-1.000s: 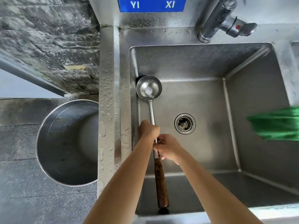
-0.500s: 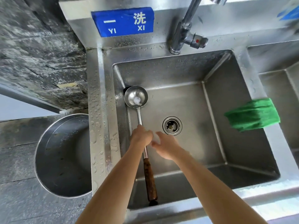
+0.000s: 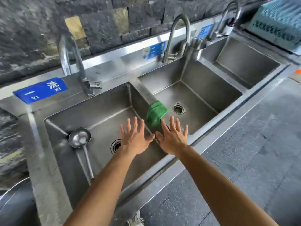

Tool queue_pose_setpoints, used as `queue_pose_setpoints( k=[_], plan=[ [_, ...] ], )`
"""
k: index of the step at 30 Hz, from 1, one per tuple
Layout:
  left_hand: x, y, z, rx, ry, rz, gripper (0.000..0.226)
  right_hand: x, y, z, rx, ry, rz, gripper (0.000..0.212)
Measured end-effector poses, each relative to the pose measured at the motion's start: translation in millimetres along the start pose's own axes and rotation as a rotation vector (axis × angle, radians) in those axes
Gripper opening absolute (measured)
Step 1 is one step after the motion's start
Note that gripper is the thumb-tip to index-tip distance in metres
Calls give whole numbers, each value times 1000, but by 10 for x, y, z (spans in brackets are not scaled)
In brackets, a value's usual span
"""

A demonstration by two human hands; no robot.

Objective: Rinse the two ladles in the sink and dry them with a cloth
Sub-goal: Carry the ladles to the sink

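Forearms reach out over the near rim of the steel sink (image 3: 37,144). Just outside its near-left corner stands a big steel pot (image 3: 14,207), and from here I cannot make out what is in it. Both hands are spread flat, palms down and fingers wide, and hold nothing. The left hand (image 3: 136,139) hovers over the right side of the left basin (image 3: 105,101), and the right hand (image 3: 173,140) over the divider (image 3: 143,90) and the near-left corner of the middle basin (image 3: 195,88). The only ladle (image 3: 79,138) I can see lies in the left basin. Its bowl rests against the left wall with a pale dab in it, water or residue, I cannot tell. Its shaft runs toward the near wall, and its grip is hidden under the left forearm. No second ladle shows. Just beyond the fingertips a green cloth (image 3: 157,112) is folded over the divider. That looks to me like the thing to take. I would pinch it on top of the divider and lift it straight up, so no flap drags through a wet basin, then fetch the ladle by its shaft with the other hand. The middle basin shows its drain (image 3: 178,108). Of the right basin (image 3: 241,62) I see only walls and some floor. No water runs from the left tap (image 3: 70,59) at the far rim. Past the far-right corner sits a blue-green crate (image 3: 276,20).
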State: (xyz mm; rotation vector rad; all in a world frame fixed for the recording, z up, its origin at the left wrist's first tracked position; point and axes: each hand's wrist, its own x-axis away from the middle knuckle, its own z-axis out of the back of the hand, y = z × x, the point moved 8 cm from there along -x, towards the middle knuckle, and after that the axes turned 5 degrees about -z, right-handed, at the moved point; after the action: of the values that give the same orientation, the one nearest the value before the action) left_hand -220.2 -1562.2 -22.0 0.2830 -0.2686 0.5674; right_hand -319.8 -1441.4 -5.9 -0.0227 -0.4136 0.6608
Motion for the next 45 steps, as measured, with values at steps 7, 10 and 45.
queue_pose_setpoints(
  k=[7,10,45],
  plan=[
    [431,2242,499,-90,119,-277,90,1071,1916,917,-92,176,-227,73],
    [700,3142,590,-91,134,-356,89,1657,2720,1155,-124,235,-306,77],
    [6623,11527,-2455,-456,-182,-1878,81,9727,8605,-420,-470,404,-1858,68]
  ],
)
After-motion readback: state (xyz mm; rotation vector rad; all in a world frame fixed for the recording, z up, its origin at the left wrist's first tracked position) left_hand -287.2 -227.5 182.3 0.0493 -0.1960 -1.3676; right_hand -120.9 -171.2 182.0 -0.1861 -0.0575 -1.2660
